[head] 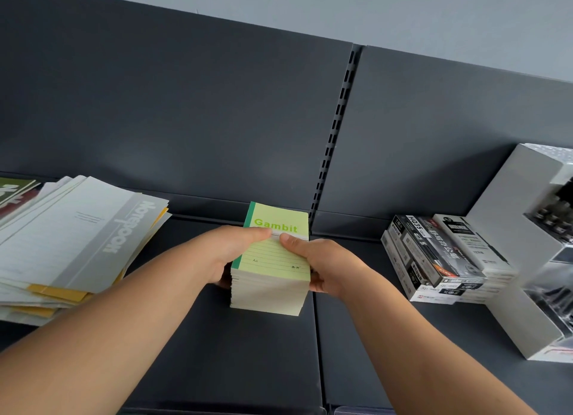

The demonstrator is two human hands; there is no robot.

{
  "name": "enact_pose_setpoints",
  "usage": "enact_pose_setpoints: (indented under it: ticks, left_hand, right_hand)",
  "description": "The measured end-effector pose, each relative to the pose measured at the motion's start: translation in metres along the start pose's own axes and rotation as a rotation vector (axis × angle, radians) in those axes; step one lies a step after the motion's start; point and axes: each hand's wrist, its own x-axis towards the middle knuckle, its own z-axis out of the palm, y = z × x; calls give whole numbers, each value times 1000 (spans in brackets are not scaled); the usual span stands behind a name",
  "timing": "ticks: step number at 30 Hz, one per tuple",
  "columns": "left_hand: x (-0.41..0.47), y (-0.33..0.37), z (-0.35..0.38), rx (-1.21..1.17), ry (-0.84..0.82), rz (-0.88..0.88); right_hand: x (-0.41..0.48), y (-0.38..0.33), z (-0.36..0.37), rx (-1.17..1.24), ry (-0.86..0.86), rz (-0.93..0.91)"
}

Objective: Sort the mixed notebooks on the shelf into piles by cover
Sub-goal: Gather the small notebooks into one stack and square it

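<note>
Gripping the notebook stack (270,286), left hand (228,251) and right hand (324,265) flank it, seemingly on the shelf (235,358).

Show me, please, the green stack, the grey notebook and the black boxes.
green stack (270,259): head view, top cover.
grey notebook (85,230): head view, front cover.
black boxes (434,247): head view, uppermost box.

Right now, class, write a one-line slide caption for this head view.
Left hand and right hand grip a green Gambit notebook stack at the dark shelf.
</note>
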Motion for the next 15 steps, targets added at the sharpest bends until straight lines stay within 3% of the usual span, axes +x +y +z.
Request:
enact_pose_setpoints:
  ticks: [10,15]
  left_hand:
    - [-11,-1,-2,6,31,-4]
    - [-24,-8,4,276,375,267]
  right_hand:
    - [-21,-3,-4,-44,-53,15]
    - [-44,-4,-11,-173,122,-168]
